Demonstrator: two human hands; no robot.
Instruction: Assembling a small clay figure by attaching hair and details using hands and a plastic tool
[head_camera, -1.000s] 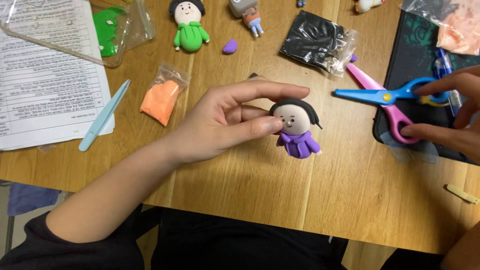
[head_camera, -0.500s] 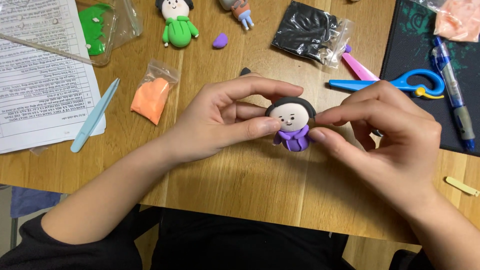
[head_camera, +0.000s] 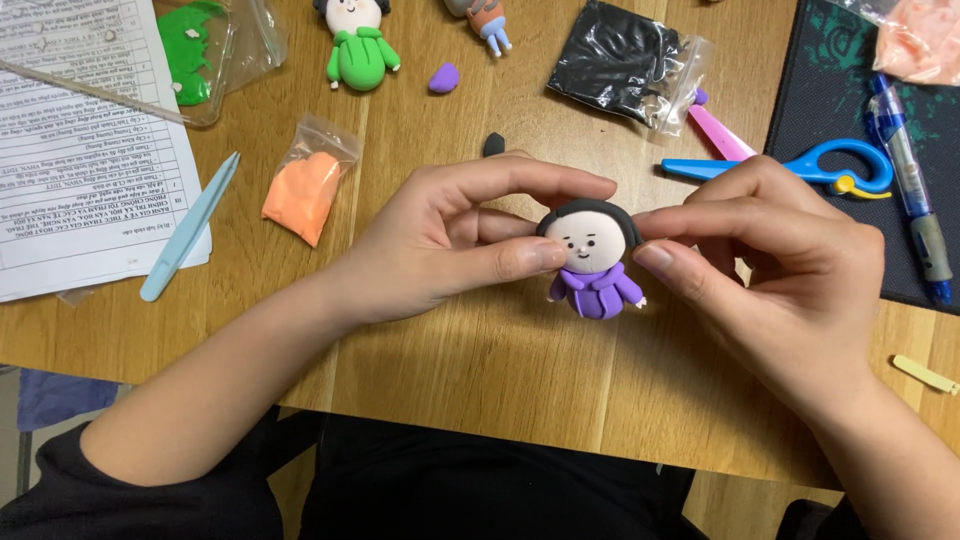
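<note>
Right hand (head_camera: 790, 270) has shifted slightly since half a second ago, fingertips now pinching the black hair of the clay doll (head_camera: 594, 258). Left hand (head_camera: 450, 240) grips the doll's head between thumb and fingers, just above the table (head_camera: 480, 370). Scissors (head_camera: 800, 165) lie behind the right hand.

A clay figure (head_camera: 594, 262) with black hair and purple coat is being shown, beside a green-coated figure (head_camera: 357, 45), orange clay bag (head_camera: 306, 184), black clay bag (head_camera: 622, 64), blue-handled scissors (head_camera: 800, 166).
</note>
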